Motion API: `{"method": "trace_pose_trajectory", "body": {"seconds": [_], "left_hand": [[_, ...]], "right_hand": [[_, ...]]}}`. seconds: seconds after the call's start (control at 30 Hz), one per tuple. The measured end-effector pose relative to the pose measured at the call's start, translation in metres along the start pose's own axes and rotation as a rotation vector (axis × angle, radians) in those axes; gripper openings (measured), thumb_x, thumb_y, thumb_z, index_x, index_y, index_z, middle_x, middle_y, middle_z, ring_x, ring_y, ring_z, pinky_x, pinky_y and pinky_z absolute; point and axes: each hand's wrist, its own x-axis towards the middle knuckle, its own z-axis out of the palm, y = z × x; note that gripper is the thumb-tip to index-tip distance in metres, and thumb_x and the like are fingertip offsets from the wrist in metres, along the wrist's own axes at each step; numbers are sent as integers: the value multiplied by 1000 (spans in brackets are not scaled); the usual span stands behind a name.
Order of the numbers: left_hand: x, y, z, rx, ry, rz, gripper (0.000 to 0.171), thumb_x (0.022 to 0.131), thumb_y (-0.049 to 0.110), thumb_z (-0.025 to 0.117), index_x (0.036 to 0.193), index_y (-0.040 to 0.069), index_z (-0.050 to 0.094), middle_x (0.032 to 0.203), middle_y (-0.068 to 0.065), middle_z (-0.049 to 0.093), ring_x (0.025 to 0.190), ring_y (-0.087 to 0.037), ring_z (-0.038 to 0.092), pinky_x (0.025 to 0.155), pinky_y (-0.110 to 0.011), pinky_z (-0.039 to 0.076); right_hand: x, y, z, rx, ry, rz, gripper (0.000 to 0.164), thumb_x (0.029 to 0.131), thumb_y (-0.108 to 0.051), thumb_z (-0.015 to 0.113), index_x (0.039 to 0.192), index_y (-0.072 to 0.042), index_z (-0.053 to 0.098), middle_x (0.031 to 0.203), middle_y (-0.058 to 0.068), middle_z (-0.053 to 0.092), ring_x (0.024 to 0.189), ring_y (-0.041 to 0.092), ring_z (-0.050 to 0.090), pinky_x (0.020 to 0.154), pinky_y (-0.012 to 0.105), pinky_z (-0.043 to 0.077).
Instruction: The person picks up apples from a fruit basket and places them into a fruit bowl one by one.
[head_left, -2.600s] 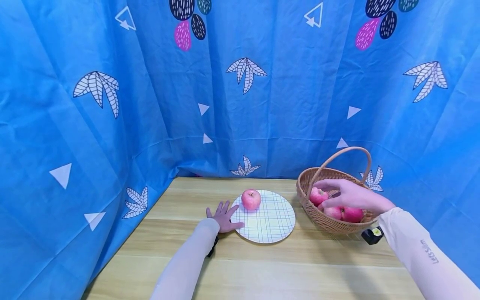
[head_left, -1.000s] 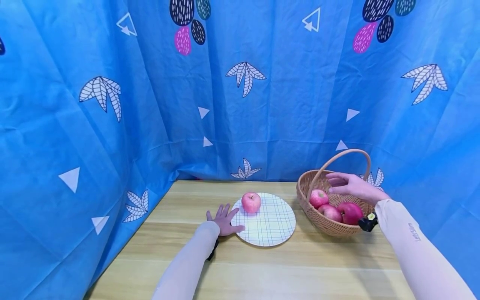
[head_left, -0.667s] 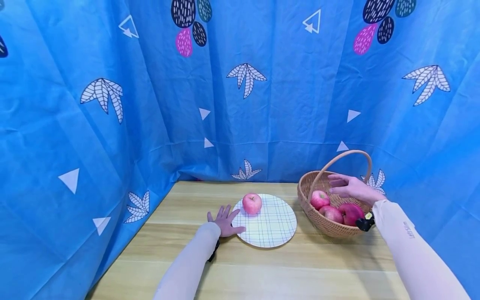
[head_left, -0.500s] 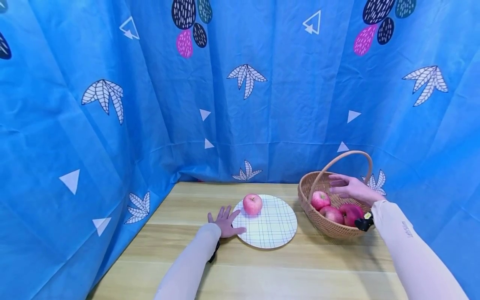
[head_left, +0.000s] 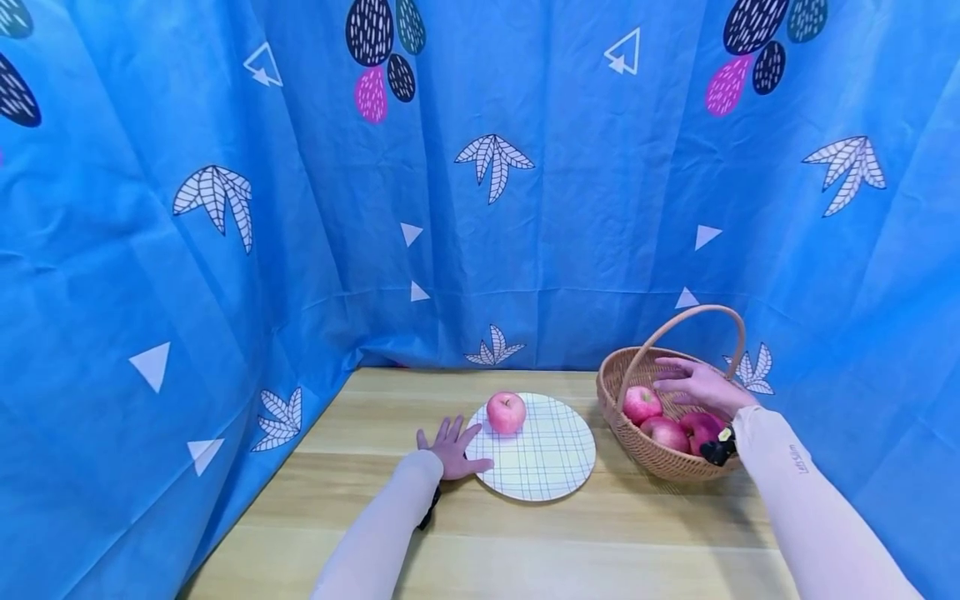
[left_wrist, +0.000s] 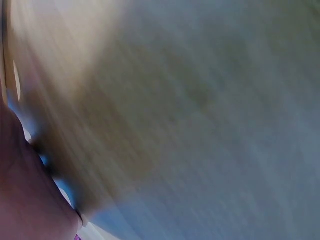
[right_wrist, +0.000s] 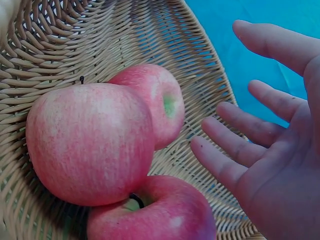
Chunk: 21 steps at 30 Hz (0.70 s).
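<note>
In the head view a round plate (head_left: 543, 467) with a blue grid pattern lies on the table, bearing one red apple (head_left: 506, 412) near its back left. My left hand (head_left: 452, 450) is spread beside the plate, fingers straight, thumb over its left rim. At the right stands a wicker basket (head_left: 660, 460) with a tall arched handle and three apples inside. My right hand (head_left: 697, 385) is over the basket, holding nothing. In the right wrist view its relaxed fingers (right_wrist: 235, 145) are apart from the large apple (right_wrist: 90, 145), the rear apple (right_wrist: 167, 95) and the lower apple (right_wrist: 170, 215).
A blue patterned curtain (head_left: 487, 250) surrounds the table at the back and sides. The wooden table (head_left: 525, 550) extends in front of the plate. The basket handle (head_left: 693, 310) arches above the right hand. Blurred table surface fills most of the left wrist view.
The right hand moved back and up from low over the apples, then came down a little within the basket. The left hand stays by the plate. The head view tilted slightly upward.
</note>
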Motion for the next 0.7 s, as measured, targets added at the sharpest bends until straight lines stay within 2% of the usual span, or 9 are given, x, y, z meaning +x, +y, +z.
{"method": "trace_pose_trajectory", "body": {"seconds": [0.13,0.37,0.5,0.7], "left_hand": [[3,-2,2,13,17,5,103,72,99,33,159,45,21,171,-2,9,157,-33,4,110,-80,-2],[2,1,-1,2,-2,-1,102,73,98,34,159,45,20,171,-2,8,157,-33,2,111,-80,-3],[-1,4,-6,-30,2,-1,99,76,94,40,159,42,23,171,-3,9,157,-34,2,111,-79,-5],[-5,7,-8,-22,1,-5,100,76,94,39,159,41,24,171,-3,10,157,-34,2,111,-79,-4]], "right_hand": [[3,5,1,-2,-18,-12,79,100,-26,64,158,1,19,153,35,36,141,48,39,110,60,41],[5,6,2,-43,-43,-9,78,100,-25,62,159,1,18,156,33,34,142,51,36,110,61,39],[6,8,0,-7,-70,-24,79,102,-25,60,159,4,14,155,36,31,142,53,33,113,64,35],[9,16,-1,21,-83,-25,79,102,-24,60,158,6,13,153,37,34,142,52,34,115,63,31]]}}
